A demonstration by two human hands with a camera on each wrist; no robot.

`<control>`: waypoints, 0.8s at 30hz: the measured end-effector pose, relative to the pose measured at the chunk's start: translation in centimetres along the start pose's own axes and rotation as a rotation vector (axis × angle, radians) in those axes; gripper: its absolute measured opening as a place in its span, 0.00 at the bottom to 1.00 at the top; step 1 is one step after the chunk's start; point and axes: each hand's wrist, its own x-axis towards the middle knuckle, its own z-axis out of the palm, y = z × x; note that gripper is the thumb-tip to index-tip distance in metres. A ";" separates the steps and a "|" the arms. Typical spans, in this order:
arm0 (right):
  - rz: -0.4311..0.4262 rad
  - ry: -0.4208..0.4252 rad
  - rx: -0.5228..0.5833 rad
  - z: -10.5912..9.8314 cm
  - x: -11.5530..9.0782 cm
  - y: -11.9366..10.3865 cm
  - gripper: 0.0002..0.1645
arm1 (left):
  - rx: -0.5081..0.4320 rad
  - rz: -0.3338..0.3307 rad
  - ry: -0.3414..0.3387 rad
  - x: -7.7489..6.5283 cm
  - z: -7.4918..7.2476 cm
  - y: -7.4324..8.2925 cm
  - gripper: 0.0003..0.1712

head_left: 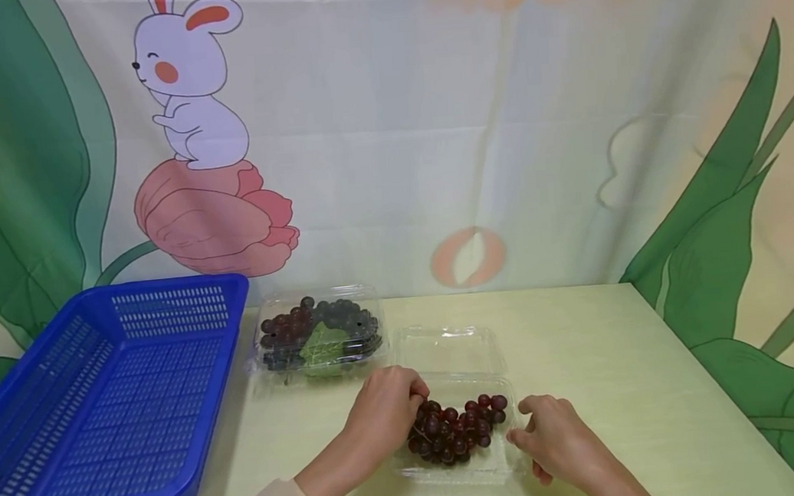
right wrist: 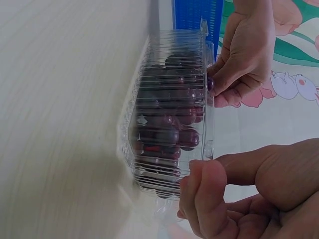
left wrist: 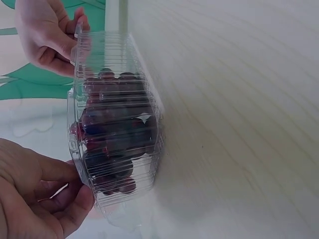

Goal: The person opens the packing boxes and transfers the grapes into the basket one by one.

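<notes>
A bunch of dark red grapes point(head_left: 449, 432) lies in an open clear plastic clamshell box point(head_left: 468, 473), its lid point(head_left: 449, 350) folded back. At the left side of the box my left hand point(head_left: 389, 406) has curled fingers, pinching the edge of the bunch; the exact grip is partly hidden. Beyond the box in the right wrist view, the left hand point(right wrist: 244, 59) has a grape at its fingertips. My right hand point(head_left: 555, 437) is at the right rim, fingers loosely bent with a gap from the thumb. Its fingertips point(right wrist: 204, 181) touch or nearly touch the rim.
A second clear clamshell point(head_left: 320, 334) with red and dark grapes and a green leaf stands behind and left. At the left is a blue perforated plastic basket point(head_left: 204, 415). A printed curtain point(head_left: 375, 126) hangs behind the pale table point(head_left: 605, 356).
</notes>
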 end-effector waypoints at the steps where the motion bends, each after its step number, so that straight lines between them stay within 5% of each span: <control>1: 0.000 0.000 -0.001 0.0 0.0 0.0 0.27 | -0.012 0.002 0.001 0.0 0.0 -0.1 0.07; 24: 0.010 0.006 -0.015 0.1 0.1 -0.1 0.25 | -0.198 -0.070 -0.025 0.6 0.1 0.1 0.04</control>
